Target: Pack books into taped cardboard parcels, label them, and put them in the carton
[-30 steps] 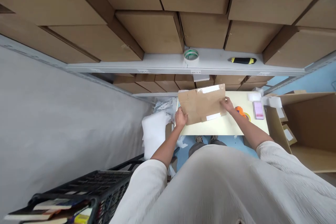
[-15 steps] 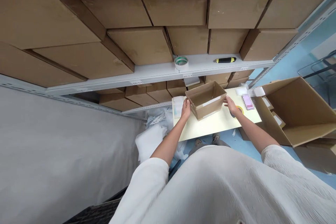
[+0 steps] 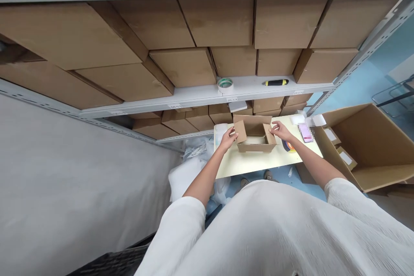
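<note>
A small cardboard box [image 3: 257, 148] is over the pale yellow table top, its opening facing me and its flaps apart. A pale patch shows inside it; I cannot tell what that is. My left hand [image 3: 228, 139] pinches the left flap [image 3: 240, 131] between thumb and fingers. On the other side, my right hand [image 3: 280, 130] has its fingertips closed on the right flap [image 3: 269, 134]. Just below the right hand lies a dark and yellow roll of tape [image 3: 287, 145], partly covered by the forearm.
The table [image 3: 237, 164] stands under a grey shelf [image 3: 194, 98] stacked with cardboard boxes [image 3: 184, 67]. A tape roll [image 3: 225, 85] and a yellow-black cutter [image 3: 276, 82] lie on the shelf. A large open carton [image 3: 381, 146] holds smaller boxes at right. White packing material [image 3: 186, 174] lies at left.
The box has turned and come lower, so its opening and side flaps now face me. My hands have moved from its sides to the flaps. The view has tilted up.
</note>
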`<state>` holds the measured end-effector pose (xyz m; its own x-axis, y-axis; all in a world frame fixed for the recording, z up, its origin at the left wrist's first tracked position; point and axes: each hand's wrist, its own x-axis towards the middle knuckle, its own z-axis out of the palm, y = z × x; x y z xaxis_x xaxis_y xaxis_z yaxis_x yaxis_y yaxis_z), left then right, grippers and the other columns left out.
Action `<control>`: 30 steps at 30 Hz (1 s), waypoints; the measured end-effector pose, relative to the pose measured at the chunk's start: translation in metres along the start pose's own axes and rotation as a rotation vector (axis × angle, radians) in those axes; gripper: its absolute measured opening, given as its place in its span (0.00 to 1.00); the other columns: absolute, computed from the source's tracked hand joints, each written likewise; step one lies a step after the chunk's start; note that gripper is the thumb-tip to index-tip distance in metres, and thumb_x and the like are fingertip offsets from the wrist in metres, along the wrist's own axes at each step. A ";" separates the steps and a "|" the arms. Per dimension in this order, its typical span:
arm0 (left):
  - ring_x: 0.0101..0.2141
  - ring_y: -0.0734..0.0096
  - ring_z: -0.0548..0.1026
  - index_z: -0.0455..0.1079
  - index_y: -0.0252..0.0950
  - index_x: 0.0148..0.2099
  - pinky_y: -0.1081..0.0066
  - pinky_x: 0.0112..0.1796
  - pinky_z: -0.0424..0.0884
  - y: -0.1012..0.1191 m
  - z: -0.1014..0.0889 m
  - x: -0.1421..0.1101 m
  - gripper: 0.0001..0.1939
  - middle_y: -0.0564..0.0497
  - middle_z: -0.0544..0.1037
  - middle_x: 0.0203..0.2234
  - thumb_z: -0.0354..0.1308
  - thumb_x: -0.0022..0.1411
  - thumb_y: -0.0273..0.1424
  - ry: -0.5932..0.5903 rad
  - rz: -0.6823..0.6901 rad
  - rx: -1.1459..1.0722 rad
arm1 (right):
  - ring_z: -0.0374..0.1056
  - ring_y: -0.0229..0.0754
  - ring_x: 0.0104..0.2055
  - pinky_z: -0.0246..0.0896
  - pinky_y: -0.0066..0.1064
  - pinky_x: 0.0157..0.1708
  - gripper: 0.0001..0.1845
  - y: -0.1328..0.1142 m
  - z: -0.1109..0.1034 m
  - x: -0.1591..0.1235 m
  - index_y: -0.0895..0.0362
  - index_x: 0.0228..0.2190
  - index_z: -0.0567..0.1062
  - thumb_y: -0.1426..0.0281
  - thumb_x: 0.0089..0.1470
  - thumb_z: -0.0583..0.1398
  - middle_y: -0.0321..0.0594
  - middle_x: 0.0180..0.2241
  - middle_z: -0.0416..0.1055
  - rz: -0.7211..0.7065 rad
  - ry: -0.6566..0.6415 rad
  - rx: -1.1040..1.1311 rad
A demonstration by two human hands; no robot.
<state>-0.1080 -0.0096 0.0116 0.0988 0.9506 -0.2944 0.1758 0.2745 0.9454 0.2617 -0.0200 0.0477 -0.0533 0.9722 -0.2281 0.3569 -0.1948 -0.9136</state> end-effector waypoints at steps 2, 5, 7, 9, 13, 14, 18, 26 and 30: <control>0.55 0.57 0.82 0.65 0.40 0.75 0.54 0.56 0.79 0.001 -0.001 0.000 0.41 0.35 0.74 0.68 0.71 0.65 0.40 -0.019 0.005 0.022 | 0.74 0.42 0.36 0.77 0.45 0.46 0.42 -0.001 0.001 0.007 0.50 0.61 0.70 0.51 0.48 0.73 0.43 0.50 0.75 -0.027 0.017 -0.017; 0.56 0.55 0.81 0.67 0.37 0.74 0.53 0.58 0.78 0.003 -0.005 -0.001 0.40 0.35 0.75 0.67 0.71 0.63 0.35 -0.049 -0.013 0.068 | 0.73 0.43 0.39 0.77 0.48 0.50 0.42 -0.003 0.001 0.017 0.48 0.63 0.70 0.59 0.47 0.70 0.49 0.61 0.69 -0.103 0.036 -0.038; 0.59 0.53 0.79 0.68 0.41 0.73 0.53 0.59 0.78 0.005 -0.010 -0.005 0.37 0.37 0.75 0.67 0.68 0.64 0.33 -0.062 -0.031 0.094 | 0.74 0.47 0.45 0.75 0.49 0.53 0.38 -0.005 0.000 0.020 0.47 0.61 0.72 0.63 0.47 0.67 0.48 0.64 0.68 -0.141 0.056 -0.038; 0.63 0.52 0.77 0.68 0.46 0.74 0.52 0.59 0.77 0.004 -0.017 -0.010 0.37 0.39 0.74 0.69 0.65 0.64 0.31 -0.095 -0.039 0.085 | 0.73 0.51 0.52 0.74 0.51 0.56 0.32 -0.006 -0.003 0.021 0.48 0.56 0.75 0.64 0.47 0.65 0.47 0.63 0.69 -0.166 0.054 -0.012; 0.68 0.48 0.72 0.55 0.53 0.80 0.50 0.60 0.76 -0.001 -0.034 -0.025 0.56 0.38 0.67 0.74 0.71 0.54 0.27 -0.280 -0.019 0.001 | 0.72 0.54 0.58 0.71 0.53 0.59 0.18 -0.008 -0.009 0.015 0.50 0.44 0.79 0.63 0.50 0.62 0.46 0.62 0.72 -0.138 -0.002 0.080; 0.68 0.47 0.72 0.50 0.54 0.82 0.50 0.60 0.76 -0.002 -0.035 -0.028 0.60 0.36 0.65 0.74 0.74 0.53 0.28 -0.312 -0.018 -0.008 | 0.72 0.54 0.59 0.70 0.52 0.59 0.16 -0.009 -0.010 0.012 0.51 0.42 0.79 0.61 0.53 0.61 0.46 0.63 0.72 -0.108 -0.013 0.104; 0.67 0.49 0.73 0.41 0.50 0.84 0.52 0.62 0.74 -0.003 -0.023 -0.031 0.63 0.33 0.64 0.74 0.76 0.59 0.40 -0.200 -0.019 0.051 | 0.69 0.54 0.63 0.71 0.49 0.58 0.20 -0.013 -0.009 0.001 0.51 0.43 0.79 0.50 0.64 0.57 0.46 0.63 0.73 -0.006 -0.063 0.137; 0.61 0.56 0.78 0.48 0.49 0.83 0.57 0.64 0.73 0.007 0.011 -0.022 0.45 0.44 0.66 0.75 0.62 0.70 0.36 -0.040 0.125 0.227 | 0.69 0.55 0.65 0.69 0.51 0.62 0.29 -0.009 0.001 -0.002 0.47 0.52 0.73 0.51 0.53 0.71 0.44 0.64 0.70 -0.080 -0.092 0.031; 0.65 0.56 0.75 0.46 0.48 0.84 0.59 0.64 0.72 0.007 0.012 -0.020 0.45 0.45 0.63 0.76 0.60 0.71 0.34 -0.018 0.157 0.250 | 0.66 0.53 0.68 0.65 0.50 0.66 0.29 -0.007 0.008 0.004 0.47 0.55 0.73 0.60 0.52 0.68 0.44 0.65 0.69 -0.190 -0.038 0.026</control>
<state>-0.0975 -0.0287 0.0225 0.1607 0.9753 -0.1517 0.3923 0.0779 0.9165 0.2518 -0.0158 0.0506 -0.1531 0.9862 -0.0630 0.3133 -0.0120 -0.9496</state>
